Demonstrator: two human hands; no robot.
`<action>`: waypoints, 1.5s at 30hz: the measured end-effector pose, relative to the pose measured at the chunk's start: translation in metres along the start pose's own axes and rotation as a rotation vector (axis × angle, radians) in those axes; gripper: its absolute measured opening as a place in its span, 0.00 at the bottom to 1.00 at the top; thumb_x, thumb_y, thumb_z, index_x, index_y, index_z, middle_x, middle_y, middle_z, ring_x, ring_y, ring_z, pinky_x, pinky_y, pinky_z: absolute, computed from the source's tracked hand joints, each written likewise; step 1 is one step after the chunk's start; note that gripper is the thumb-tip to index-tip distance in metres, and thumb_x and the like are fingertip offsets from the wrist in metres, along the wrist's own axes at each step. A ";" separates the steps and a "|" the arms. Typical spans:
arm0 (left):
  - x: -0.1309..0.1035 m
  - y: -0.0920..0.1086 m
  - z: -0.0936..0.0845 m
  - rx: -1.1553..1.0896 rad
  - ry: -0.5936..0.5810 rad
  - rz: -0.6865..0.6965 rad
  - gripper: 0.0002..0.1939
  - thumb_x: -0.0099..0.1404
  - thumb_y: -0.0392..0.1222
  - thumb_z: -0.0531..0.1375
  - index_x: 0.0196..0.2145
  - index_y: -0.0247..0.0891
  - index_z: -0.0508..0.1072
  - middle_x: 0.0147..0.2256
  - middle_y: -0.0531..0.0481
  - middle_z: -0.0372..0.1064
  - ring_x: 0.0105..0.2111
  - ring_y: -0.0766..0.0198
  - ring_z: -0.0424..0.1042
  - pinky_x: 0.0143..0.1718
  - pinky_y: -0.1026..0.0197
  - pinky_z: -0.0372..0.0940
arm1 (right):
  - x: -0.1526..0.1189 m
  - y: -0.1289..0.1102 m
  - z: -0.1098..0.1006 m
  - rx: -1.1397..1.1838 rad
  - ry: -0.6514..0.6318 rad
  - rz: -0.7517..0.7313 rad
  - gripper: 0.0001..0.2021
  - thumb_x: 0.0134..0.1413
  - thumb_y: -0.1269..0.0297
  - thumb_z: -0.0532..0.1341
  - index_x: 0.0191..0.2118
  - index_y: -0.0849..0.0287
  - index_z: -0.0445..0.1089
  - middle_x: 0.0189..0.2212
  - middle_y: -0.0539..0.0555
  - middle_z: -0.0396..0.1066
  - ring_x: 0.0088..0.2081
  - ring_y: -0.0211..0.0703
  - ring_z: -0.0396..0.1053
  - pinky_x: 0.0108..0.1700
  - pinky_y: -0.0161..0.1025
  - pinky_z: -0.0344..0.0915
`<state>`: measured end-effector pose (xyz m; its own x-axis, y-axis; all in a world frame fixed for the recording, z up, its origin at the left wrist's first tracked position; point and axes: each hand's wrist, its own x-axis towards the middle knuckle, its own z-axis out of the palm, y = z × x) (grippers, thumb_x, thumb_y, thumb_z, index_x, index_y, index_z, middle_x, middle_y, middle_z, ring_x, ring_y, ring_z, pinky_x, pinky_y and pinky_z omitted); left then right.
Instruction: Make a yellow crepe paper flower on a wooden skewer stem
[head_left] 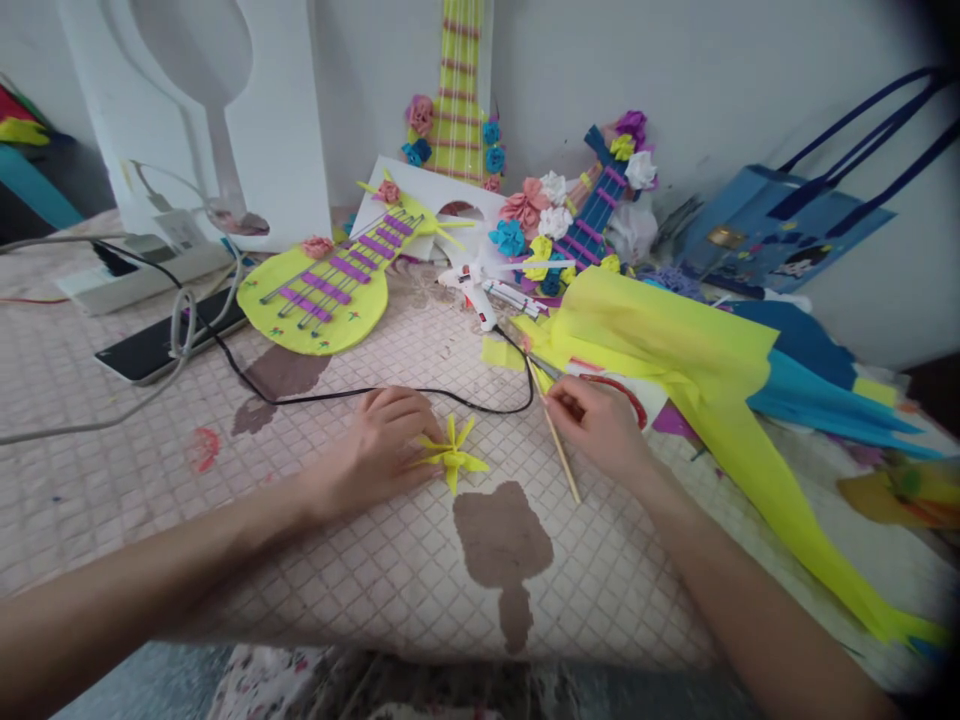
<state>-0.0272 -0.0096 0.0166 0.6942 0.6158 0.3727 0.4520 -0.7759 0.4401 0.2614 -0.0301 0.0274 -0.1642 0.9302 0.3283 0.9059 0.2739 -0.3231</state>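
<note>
On the near part of the table, a small star-shaped yellow paper flower (452,460) spreads its narrow petals. My left hand (386,445) is closed on its left side, with the fingertips partly hidden behind the petals. A thin wooden stick (562,458) slants just right of the flower. My right hand (600,420) has its fingers curled together against the stick's upper part; what they pinch is hidden. Right behind that hand are scissors with a red handle (636,402), their blades pointing left. A white glue gun (480,300) rests farther back, its black cord looping round between the hands.
A yellow paper lute (330,300) with purple bars lies at the back left, near a phone (157,345) and a power strip (142,275). Crumpled yellow paper (675,330) covers the right side. Paper flowers (555,220) and a blue bag (780,230) stand along the wall.
</note>
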 end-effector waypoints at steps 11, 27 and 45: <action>-0.003 0.008 0.008 0.199 0.006 0.125 0.05 0.64 0.38 0.58 0.39 0.43 0.68 0.39 0.51 0.68 0.46 0.59 0.62 0.51 0.51 0.52 | -0.010 -0.032 0.014 0.171 -0.046 -0.180 0.06 0.59 0.65 0.53 0.33 0.56 0.66 0.29 0.50 0.72 0.30 0.36 0.67 0.34 0.33 0.60; -0.006 0.012 0.015 0.269 0.013 0.177 0.06 0.67 0.35 0.53 0.39 0.42 0.68 0.41 0.50 0.68 0.49 0.59 0.61 0.55 0.48 0.47 | -0.018 -0.050 0.028 0.222 -0.222 -0.331 0.07 0.62 0.67 0.51 0.36 0.57 0.66 0.33 0.52 0.70 0.35 0.37 0.67 0.37 0.33 0.61; -0.002 0.008 0.012 0.144 0.048 0.132 0.07 0.64 0.36 0.57 0.41 0.40 0.67 0.41 0.49 0.69 0.46 0.59 0.63 0.49 0.52 0.53 | -0.019 -0.051 0.033 0.289 -0.184 -0.324 0.05 0.61 0.67 0.54 0.37 0.58 0.66 0.32 0.51 0.70 0.34 0.37 0.69 0.36 0.34 0.63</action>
<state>-0.0180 -0.0191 0.0093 0.7270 0.5105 0.4591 0.4367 -0.8598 0.2645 0.2056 -0.0535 0.0087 -0.5106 0.8064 0.2983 0.6549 0.5896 -0.4728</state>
